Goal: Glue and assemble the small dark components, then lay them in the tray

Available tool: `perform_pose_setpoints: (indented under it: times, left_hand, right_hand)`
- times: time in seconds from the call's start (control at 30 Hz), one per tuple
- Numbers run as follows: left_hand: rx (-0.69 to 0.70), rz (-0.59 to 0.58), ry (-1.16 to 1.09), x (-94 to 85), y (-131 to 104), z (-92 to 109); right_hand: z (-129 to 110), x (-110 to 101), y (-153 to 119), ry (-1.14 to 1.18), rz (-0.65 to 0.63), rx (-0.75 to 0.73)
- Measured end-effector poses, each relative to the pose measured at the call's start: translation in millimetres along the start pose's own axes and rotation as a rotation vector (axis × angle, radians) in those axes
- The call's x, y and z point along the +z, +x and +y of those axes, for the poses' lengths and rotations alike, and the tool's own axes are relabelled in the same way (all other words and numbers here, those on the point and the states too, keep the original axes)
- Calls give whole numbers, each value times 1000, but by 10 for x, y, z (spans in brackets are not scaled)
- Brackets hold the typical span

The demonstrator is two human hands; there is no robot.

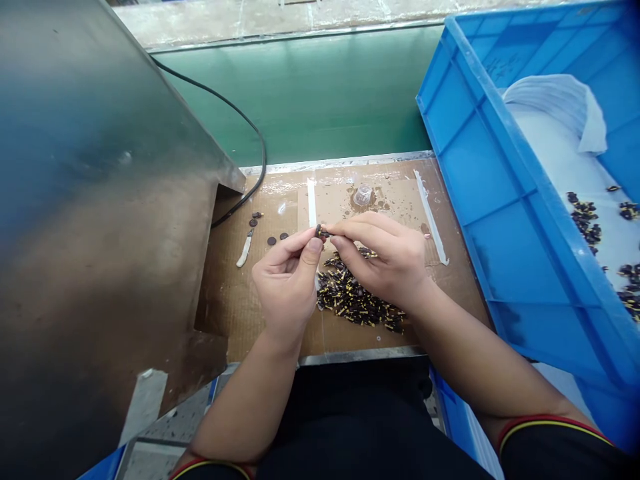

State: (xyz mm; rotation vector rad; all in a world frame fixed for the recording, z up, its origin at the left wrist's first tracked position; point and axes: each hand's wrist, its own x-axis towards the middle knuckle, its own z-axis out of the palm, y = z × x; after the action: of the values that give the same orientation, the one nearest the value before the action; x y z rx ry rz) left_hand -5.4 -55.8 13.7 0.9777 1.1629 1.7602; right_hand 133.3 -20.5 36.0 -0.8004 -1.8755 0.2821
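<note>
Between my fingertips, above the cardboard, is a small dark round piece (319, 231). My left hand (291, 273) pinches it from the left with thumb and forefinger. From the other side my right hand (383, 257) pinches a thin black-and-yellow part (325, 234) against the round piece. Whether the two are joined I cannot tell. Below my right hand lies a heap of small black-and-yellow parts (357, 303). Loose dark discs (271, 241) lie on the cardboard left of my hands, near a small knife with a white-wrapped handle (244, 250).
A large metal housing (100, 220) fills the left side, with a black cable (240, 110) curving from behind it. On the right stands a blue crate (525, 220), holding white sheeting and more small parts. A small clear cup (363, 195) sits on the cardboard (275, 313) beyond my hands.
</note>
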Motion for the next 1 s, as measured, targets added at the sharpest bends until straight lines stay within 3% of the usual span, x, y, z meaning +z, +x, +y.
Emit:
perform_pose_setpoints:
  times: [0.4,0.6,0.8,1.0]
  left_hand:
    - [-165,-11,-204,17,38,25]
    - [-273,-41,-290,-20,73,38]
    - [-413,-73,-408,-64,109,42]
    - [-489,-99,-498,-57,99,57]
  right_hand:
    - [-9,-27,-2,87,-57,126]
    - [32,-9,-24,286,-17,292]
    - [545,-9,-16,194,189,370]
    - [1068,-18,0,-10,254,351]
